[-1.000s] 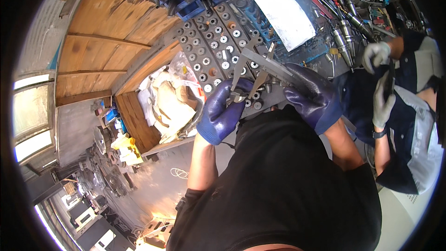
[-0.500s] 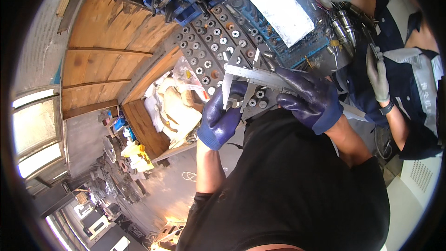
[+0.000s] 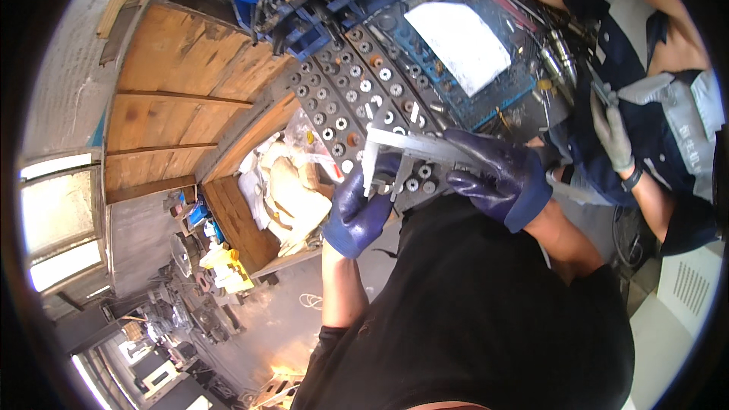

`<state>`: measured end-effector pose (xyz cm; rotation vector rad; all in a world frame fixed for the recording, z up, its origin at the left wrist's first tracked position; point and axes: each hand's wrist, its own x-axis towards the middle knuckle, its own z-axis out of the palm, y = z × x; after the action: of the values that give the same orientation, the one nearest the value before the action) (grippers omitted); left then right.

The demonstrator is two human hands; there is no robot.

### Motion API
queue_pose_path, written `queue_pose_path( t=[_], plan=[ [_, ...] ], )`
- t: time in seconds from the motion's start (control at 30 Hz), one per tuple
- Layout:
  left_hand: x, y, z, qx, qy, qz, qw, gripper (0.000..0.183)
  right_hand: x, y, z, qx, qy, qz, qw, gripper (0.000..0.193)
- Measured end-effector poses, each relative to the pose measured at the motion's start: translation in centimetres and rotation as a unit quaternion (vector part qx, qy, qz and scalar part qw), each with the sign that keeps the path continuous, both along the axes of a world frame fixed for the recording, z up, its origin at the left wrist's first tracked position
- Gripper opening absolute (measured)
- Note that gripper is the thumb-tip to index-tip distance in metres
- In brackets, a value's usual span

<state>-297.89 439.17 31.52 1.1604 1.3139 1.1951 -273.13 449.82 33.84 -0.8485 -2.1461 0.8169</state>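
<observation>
In my right hand (image 3: pixel 507 178), gloved in dark purple with a blue cuff, a silver vernier caliper (image 3: pixel 414 144) is gripped by its beam. Its jaws point down toward my left hand (image 3: pixel 357 211), which wears a matching glove and has its fingers closed between and beside the jaws. A small dark part seems to sit in those fingers, but glove and blur hide its shape. Behind the caliper, a dark metal rack (image 3: pixel 334 80) carries rows of round slotted collets, some of them bright at the end.
A white sheet (image 3: pixel 459 42) lies on a blue tray (image 3: pixel 505 102) of tools. Blue bins (image 3: pixel 262 4) stand at the back. To the left, a wooden box (image 3: pixel 235 209) contains pale cloths (image 3: pixel 292 190). At the right, a co-worker (image 3: pixel 645 129) in grey gloves holds a slim metal tool.
My hands and the caliper stay together, almost in place. The view has shifted slightly, and the co-worker's far hand has moved left toward the blue bins.
</observation>
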Motion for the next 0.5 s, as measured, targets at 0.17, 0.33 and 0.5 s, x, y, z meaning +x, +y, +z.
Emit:
queue_pose_path(
  t=[0.17, 0.33, 0.5],
  plan=[
    [0.5, 0.6, -0.8, -0.014, 0.021, -0.022, 0.999, 0.037, 0.5, -0.1, -3.1, -0.169, 0.104, -0.050, 0.979, 0.053],
    [2.3, 1.5, -2.7, -0.004, 0.137, -0.055, 0.989, 0.038, -0.1, 0.2, -2.9, -0.504, 0.140, 0.003, 0.852, 0.049],
    [3.5, 2.8, -4.3, -0.025, 0.180, -0.116, 0.976, 0.042, -1.3, 0.2, -3.7, -0.440, 0.075, 0.004, 0.895, 0.038]
  ],
)
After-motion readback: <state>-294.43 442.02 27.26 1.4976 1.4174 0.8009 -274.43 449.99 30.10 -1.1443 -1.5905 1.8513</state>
